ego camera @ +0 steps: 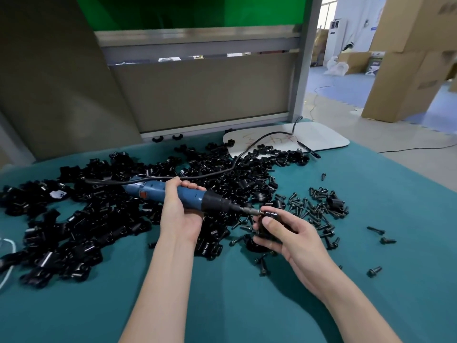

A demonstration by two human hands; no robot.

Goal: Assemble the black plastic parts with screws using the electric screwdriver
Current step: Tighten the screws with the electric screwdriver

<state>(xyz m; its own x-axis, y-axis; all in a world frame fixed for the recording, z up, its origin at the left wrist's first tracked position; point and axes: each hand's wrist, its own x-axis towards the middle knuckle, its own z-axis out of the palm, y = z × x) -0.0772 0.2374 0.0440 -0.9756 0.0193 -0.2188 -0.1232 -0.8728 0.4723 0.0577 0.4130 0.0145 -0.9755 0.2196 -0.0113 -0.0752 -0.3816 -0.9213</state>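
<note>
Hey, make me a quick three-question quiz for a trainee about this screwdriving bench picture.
1. True or false: the left hand grips the screwdriver.
2. Most loose screws lie: A) on the cloth, right of the parts pile; B) in a cardboard box; C) on the floor.
3. Fill in: the bit meets a black part held by the ___ hand.
Key: 1 true; 2 A; 3 right hand.
</note>
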